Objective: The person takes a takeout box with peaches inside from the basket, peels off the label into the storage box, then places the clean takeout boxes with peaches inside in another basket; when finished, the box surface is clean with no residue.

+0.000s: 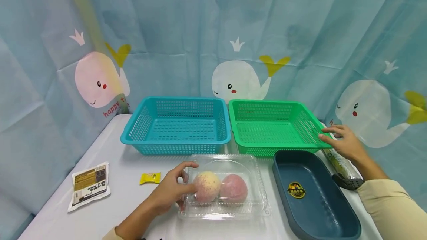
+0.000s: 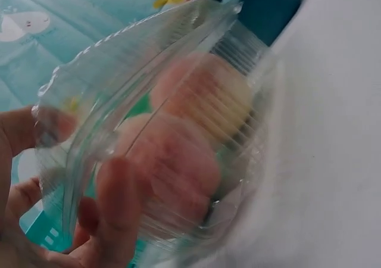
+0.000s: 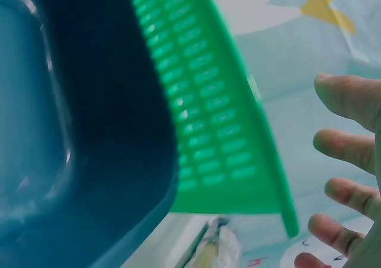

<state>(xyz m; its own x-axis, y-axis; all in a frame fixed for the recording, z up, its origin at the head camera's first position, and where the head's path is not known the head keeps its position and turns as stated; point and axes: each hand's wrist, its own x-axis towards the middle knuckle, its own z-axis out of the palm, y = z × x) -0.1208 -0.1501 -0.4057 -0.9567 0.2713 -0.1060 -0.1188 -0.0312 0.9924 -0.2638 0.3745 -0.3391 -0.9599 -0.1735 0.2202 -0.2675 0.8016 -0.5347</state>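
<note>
My left hand [image 1: 171, 188] grips the left side of a clear plastic clamshell box [image 1: 230, 210], with the thumb over one side and fingers round the edge. Inside the box lie two peaches: a yellow-and-pink peach [image 1: 206, 187] and a pinker peach [image 1: 234, 188]. In the left wrist view the clear wall of the box [image 2: 89, 125] stands between thumb and fingers. My right hand [image 1: 345, 143] hovers by the right rim of a green basket [image 1: 277, 145], fingers spread and nothing in them. The right wrist view has those fingers [image 3: 348, 98] apart from the basket's rim.
A blue basket [image 1: 176, 147] stands left of the green one. The dark blue tray [image 1: 320, 203] lies front right, beside a clear-wrapped item [image 1: 343, 164] under my right forearm. A small yellow packet [image 1: 150, 178] and a white-and-brown pouch [image 1: 90, 186] lie on the left.
</note>
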